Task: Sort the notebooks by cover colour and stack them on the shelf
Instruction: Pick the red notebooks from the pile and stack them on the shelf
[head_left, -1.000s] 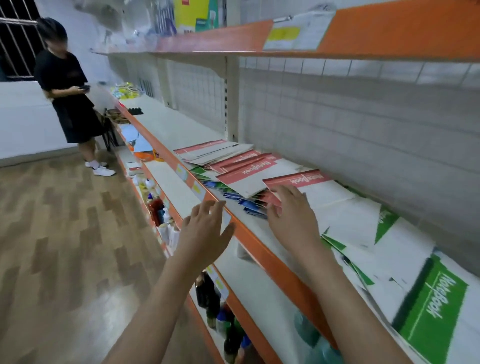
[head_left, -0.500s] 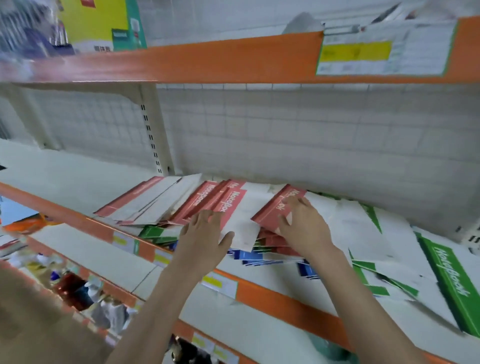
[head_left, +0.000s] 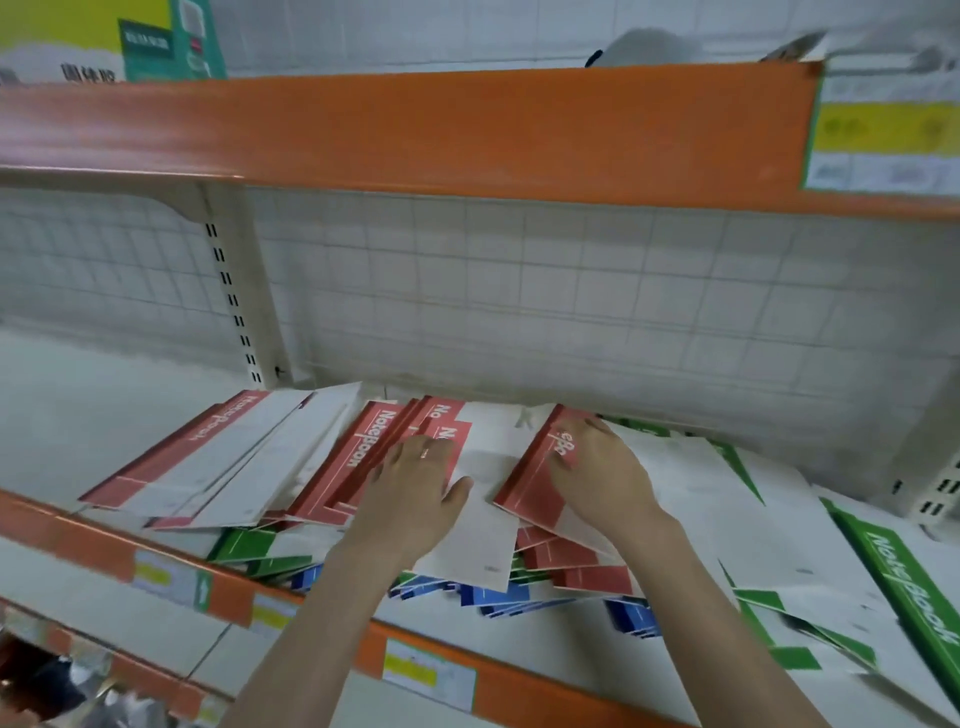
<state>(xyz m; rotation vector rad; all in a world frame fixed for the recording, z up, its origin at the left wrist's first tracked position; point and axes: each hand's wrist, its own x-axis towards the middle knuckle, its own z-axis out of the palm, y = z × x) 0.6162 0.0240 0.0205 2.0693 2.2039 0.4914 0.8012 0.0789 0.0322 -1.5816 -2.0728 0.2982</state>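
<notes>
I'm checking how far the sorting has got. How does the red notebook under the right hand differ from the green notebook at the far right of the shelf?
The red notebook has a red band and lies on top of the mixed heap, tilted, with the right hand on it. The green notebook has a green band, lies apart at the shelf's right end, and no hand touches it. Both have white covers with "Notebook" printed along the coloured band.
</notes>
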